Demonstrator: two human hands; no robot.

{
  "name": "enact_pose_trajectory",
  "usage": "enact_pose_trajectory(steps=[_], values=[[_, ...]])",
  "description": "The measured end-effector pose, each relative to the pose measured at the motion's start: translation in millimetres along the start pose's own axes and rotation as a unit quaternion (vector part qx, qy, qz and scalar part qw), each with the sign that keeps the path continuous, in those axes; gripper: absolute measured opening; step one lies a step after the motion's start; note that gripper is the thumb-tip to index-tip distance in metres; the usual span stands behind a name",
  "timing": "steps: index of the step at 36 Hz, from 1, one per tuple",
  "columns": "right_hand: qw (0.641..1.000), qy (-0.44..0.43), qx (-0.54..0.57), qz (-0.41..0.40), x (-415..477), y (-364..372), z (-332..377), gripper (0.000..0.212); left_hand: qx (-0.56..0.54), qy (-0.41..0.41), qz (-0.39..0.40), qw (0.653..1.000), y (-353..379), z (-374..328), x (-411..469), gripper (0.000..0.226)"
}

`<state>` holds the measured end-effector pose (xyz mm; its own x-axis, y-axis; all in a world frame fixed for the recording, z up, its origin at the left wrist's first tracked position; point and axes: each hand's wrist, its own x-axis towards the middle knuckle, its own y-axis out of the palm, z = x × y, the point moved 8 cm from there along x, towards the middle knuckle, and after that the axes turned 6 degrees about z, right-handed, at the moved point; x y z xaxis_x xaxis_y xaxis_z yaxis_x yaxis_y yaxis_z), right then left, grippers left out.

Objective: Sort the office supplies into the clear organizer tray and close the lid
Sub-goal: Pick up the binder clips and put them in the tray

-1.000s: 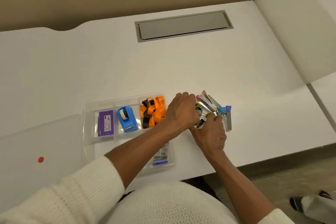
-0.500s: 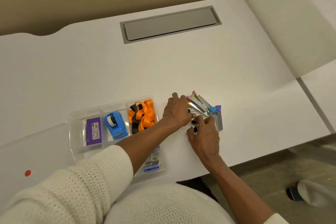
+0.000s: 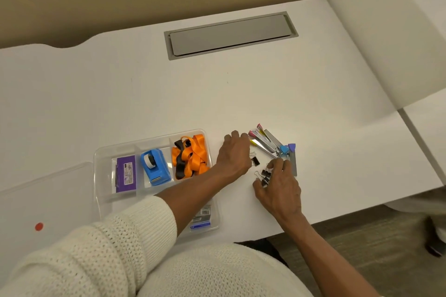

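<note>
on desk [image 3: 313, 94], right hand [image 3: 277, 188] cupping clips [image 3: 264, 176]

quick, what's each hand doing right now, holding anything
Left hand: fingers curled, knuckles up, beside a binder clip; cannot tell if it grips anything.
Right hand: fingers closed on a cluster of binder clips.

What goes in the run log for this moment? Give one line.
stage: gathering | left hand: beside black binder clip | right hand: on black binder clips | clear plastic organizer tray: open
</note>
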<state>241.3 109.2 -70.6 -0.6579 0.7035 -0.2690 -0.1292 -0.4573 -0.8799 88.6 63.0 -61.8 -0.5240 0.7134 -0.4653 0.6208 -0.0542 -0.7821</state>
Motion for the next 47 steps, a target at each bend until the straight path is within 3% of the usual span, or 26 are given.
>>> enact_pose_trajectory(steps=[4,8,13,18,26,32,47], values=[[1.000,-0.001,-0.001,0.001,0,0,-1,0.060,0.007,-0.009,0.004,1.000,5,-1,-3,0.054],[1.000,-0.003,0.012,0.003,-1,-1,-2,0.051,-0.007,-0.019,-0.008,1.000,9,-5,-7,0.055],[0.999,0.004,0.050,0.012,1,-1,-4,0.037,0.007,-0.007,-0.006,1.000,15,-12,-9,0.083],[0.998,0.028,0.044,0.020,2,-3,-8,0.035,0.024,-0.004,-0.029,0.999,17,-14,-14,0.089],[0.999,0.022,0.045,0.015,2,-7,-5,0.032,0.008,0.023,-0.027,0.999,22,-25,-24,0.035],[1.000,0.005,0.028,0.005,2,-8,-2,0.036,0.010,0.044,-0.009,0.999,23,-30,-28,0.032],[0.999,-0.018,-0.002,0.033,4,-6,-1,0.035,-0.092,0.000,0.011,0.996,14,-10,-17,0.025]])
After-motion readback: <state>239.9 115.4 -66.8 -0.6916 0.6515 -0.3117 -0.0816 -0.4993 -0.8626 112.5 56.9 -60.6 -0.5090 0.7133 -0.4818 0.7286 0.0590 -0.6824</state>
